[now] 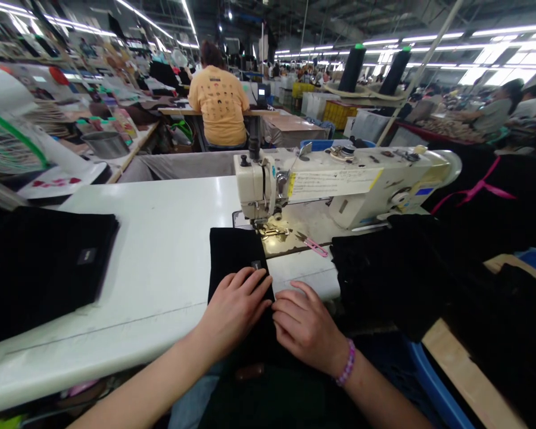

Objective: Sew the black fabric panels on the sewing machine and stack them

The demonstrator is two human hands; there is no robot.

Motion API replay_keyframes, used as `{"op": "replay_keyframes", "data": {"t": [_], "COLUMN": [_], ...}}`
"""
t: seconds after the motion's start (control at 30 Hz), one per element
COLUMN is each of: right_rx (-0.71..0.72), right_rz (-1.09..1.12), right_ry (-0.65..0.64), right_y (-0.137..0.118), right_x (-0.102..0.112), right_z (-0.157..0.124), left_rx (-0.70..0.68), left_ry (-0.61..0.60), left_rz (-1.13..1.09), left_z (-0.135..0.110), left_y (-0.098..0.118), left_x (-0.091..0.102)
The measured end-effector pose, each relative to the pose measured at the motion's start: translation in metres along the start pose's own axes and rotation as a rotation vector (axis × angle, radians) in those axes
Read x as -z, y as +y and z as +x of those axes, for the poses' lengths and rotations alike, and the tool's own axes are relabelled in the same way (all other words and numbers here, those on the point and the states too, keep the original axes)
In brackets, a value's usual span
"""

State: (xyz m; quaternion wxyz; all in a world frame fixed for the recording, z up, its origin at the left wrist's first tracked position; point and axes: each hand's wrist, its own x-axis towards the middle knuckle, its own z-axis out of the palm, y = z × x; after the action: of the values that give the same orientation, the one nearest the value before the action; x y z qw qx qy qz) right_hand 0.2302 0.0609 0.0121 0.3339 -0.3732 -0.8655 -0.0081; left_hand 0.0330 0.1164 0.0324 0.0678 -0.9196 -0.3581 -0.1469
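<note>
A black fabric piece point(234, 250) lies on the white table in front of the sewing machine point(268, 185), its far end beside the needle area. Near its right edge is a small dark label point(256, 264). My left hand point(239, 301) rests flat on the piece, fingertips just below the label. Bent at its right edge, the fingers of my right hand point(304, 322) close on the fabric; a purple beaded bracelet circles that wrist. Pink-handled thread snips point(313, 244) lie on the machine bed, right of the presser foot.
Labelled black pieces point(49, 256) are stacked on the left of the white table point(161, 238). More black fabric point(384, 268) heaps on the right, above a blue bin point(442, 387). Two dark thread cones point(352, 67) stand behind the machine. A person in a yellow shirt point(218, 107) sits ahead.
</note>
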Motion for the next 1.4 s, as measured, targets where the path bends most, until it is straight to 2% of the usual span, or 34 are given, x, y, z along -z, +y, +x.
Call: {"op": "replay_keyframes", "data": {"t": [0.27, 0.67, 1.0, 1.4], "right_rx": [-0.048, -0.147, -0.188, -0.255], "right_rz": [0.02, -0.034, -0.087, -0.158], "right_ry": [0.015, -0.047, -0.082, -0.138], "right_y": [0.016, 0.044, 0.063, 0.075], "right_x": [-0.006, -0.014, -0.022, -0.031], "right_z": [0.017, 0.05, 0.074, 0.097], "left_rx": [0.005, 0.059, -0.038, -0.003], "left_ry": [-0.022, -0.087, -0.098, -0.069], "left_rz": [0.005, -0.006, -0.086, -0.15], "left_z": [0.014, 0.039, 0.029, 0.051], "left_y": [-0.018, -0.054, -0.055, -0.09], "left_x": [-0.003, -0.011, -0.005, -0.017]}}
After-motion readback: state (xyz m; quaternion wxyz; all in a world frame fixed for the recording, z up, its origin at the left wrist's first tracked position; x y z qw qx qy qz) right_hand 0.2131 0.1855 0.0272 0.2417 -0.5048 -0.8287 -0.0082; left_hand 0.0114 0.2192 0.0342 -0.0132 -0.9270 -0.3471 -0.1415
